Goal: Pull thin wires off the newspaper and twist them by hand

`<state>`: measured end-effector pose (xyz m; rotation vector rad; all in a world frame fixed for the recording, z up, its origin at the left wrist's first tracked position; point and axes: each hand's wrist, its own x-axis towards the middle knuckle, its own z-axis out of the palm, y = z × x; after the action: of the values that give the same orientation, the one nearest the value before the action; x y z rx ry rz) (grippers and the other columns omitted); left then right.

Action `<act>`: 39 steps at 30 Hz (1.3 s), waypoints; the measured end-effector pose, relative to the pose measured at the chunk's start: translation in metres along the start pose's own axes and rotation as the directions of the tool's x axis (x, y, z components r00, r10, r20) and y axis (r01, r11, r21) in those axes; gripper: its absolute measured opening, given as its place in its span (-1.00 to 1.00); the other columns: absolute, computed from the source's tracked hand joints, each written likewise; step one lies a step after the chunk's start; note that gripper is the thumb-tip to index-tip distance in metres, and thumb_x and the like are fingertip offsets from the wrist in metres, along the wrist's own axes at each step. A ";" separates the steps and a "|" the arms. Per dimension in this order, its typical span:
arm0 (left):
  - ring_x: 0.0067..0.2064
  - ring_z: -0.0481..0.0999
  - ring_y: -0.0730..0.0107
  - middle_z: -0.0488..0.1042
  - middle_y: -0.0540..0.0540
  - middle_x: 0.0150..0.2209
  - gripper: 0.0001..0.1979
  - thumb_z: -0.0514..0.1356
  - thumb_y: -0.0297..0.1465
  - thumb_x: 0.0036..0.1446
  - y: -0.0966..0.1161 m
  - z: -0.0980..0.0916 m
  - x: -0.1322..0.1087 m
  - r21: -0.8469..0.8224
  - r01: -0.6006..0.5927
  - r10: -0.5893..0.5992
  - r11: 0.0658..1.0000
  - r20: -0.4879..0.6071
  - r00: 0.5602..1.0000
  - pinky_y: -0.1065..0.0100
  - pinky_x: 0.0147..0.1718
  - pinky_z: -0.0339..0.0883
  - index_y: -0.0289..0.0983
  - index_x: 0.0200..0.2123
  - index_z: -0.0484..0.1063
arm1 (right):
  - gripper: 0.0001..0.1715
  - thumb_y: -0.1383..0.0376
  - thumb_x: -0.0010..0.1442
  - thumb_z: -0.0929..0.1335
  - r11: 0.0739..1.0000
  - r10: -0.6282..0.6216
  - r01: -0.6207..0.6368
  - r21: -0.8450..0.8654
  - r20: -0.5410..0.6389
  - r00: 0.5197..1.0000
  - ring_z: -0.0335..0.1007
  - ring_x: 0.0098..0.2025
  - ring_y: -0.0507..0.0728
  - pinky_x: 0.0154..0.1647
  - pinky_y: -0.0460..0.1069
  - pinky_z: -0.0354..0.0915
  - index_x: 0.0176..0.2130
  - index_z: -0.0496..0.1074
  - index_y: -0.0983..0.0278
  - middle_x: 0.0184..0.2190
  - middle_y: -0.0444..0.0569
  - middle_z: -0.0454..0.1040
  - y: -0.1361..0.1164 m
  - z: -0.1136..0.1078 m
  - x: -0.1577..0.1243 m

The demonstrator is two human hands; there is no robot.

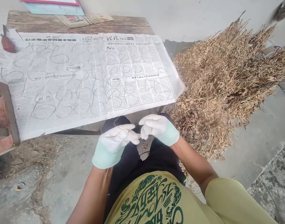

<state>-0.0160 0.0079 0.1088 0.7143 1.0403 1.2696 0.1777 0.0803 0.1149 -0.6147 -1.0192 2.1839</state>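
My left hand [116, 139], in a white glove with a pale green cuff, is closed in a pinch on a thin wire [115, 120]. The wire curves up from its fingers toward the table edge. My right hand [153, 127], gloved the same way, has curled fingertips meeting those of the left; the wire between them is barely visible. Both hands are above my lap, just in front of the table. Many bent, looped wires [59, 58] lie spread over newspaper sheets [91, 79] on the tabletop.
Red-handled pliers [8, 43] lie at the table's far left. A worn wooden stool or frame [6, 115] stands at the left edge. A folded newspaper [84, 20] lies on the bare wood behind. Dry stalks [209, 71] are heaped on the floor at right.
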 end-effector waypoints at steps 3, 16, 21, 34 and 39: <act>-0.38 0.69 0.15 0.69 -0.15 -0.43 -0.61 0.49 -0.14 0.05 0.001 0.005 -0.003 0.030 -0.008 0.010 1.000 -0.072 0.997 0.17 -0.30 0.64 -0.28 -0.15 0.68 | -0.61 0.11 0.28 0.46 0.995 -0.031 0.022 -0.099 -0.099 0.995 0.59 -0.33 0.10 -0.23 0.03 0.50 -0.05 0.54 0.35 -0.42 -0.04 0.62 -0.003 0.006 -0.003; -0.31 0.70 0.10 0.69 -0.20 -0.41 -0.57 0.34 -0.10 0.24 -0.006 -0.001 -0.008 0.194 0.059 -0.069 0.979 0.046 0.997 0.16 -0.23 0.58 -0.31 -0.01 0.64 | -0.77 0.30 0.20 0.37 0.917 -0.074 -0.042 -0.396 -0.273 0.959 0.40 -0.52 0.00 -0.41 -0.07 0.38 -0.20 0.61 0.32 -0.58 -0.18 0.50 -0.005 0.014 -0.007; -0.37 0.68 0.19 0.70 -0.19 -0.35 -0.53 0.39 -0.11 0.19 -0.008 0.001 -0.005 0.144 0.123 -0.127 0.982 0.014 0.992 0.23 -0.30 0.56 -0.31 0.03 0.62 | -0.74 0.35 0.27 0.32 0.797 -0.136 -0.079 -0.598 -0.305 0.942 0.45 -0.43 0.02 -0.25 -0.05 0.42 -0.17 0.62 0.27 -0.52 -0.18 0.52 -0.004 0.013 -0.008; -0.41 0.67 0.36 0.68 -0.03 -0.37 -0.56 0.22 -0.34 0.23 -0.037 0.016 0.011 0.467 0.276 -0.064 0.840 -0.420 0.905 0.33 -0.22 0.51 -0.33 0.16 0.49 | -0.56 0.31 0.50 0.19 0.166 -0.409 0.009 -0.986 -0.060 0.911 0.50 -0.09 0.20 0.09 0.06 0.35 0.10 0.58 0.27 -0.14 0.13 0.59 0.047 -0.008 -0.006; -0.53 0.62 0.34 0.60 0.02 -0.55 -0.52 0.13 -0.38 0.25 -0.042 0.022 0.012 0.439 0.332 -0.145 0.835 -0.407 0.902 0.36 -0.39 0.49 -0.39 0.20 0.47 | -0.62 0.32 0.47 0.23 0.222 -0.326 0.014 -0.975 -0.061 0.943 0.49 -0.12 0.18 0.05 0.05 0.35 0.00 0.62 0.27 -0.19 0.09 0.58 0.036 -0.011 -0.002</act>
<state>0.0207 0.0139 0.0773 0.7176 1.7496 0.9225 0.1735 0.0671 0.0803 -1.2029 -2.1688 0.9222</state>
